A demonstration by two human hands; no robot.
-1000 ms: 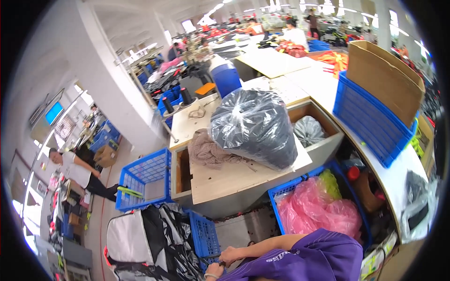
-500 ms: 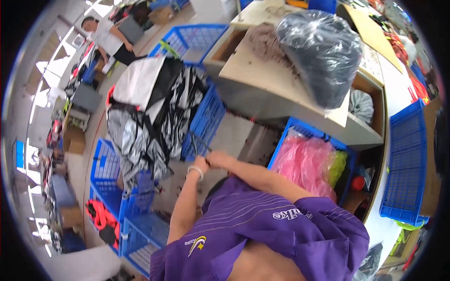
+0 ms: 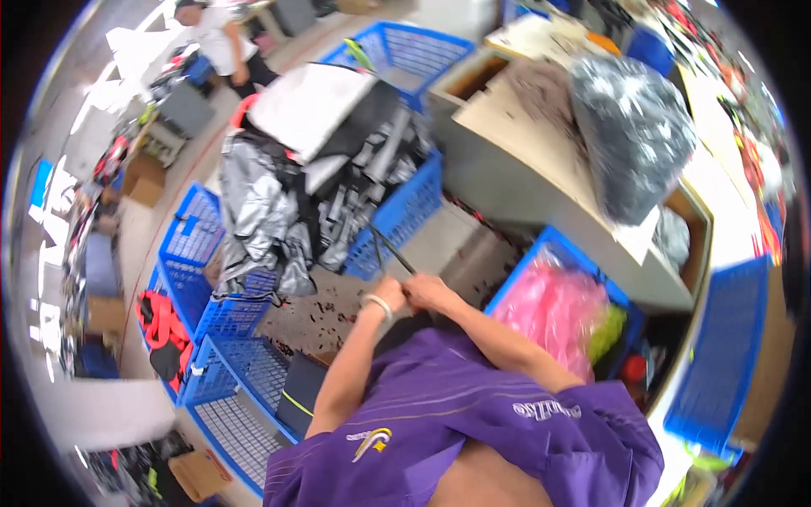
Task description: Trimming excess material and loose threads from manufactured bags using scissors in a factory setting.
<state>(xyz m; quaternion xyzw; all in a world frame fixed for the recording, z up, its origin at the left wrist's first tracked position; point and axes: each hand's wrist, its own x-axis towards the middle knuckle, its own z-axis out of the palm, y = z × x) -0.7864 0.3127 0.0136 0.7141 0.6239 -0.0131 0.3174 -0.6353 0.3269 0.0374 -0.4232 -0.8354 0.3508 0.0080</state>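
My left hand (image 3: 389, 293) and my right hand (image 3: 427, 291) meet in front of my chest, both closed on a thin dark strap (image 3: 390, 249) that runs up and left from them. A pale band sits on my left wrist. My purple shirt (image 3: 473, 431) fills the lower middle of the view. The strap's far end points toward a blue basket (image 3: 405, 215) heaped with grey, black and white garments (image 3: 312, 169).
A table (image 3: 524, 160) at upper right carries a big black plastic bag (image 3: 634, 144). Below it a blue crate (image 3: 557, 245) holds pink bags (image 3: 553, 308). Empty blue baskets (image 3: 224, 372) line the floor on the left. Another person (image 3: 224, 42) stands far back.
The view has tilted down from the table to the floor. Both my hands have come together on the dark strap.
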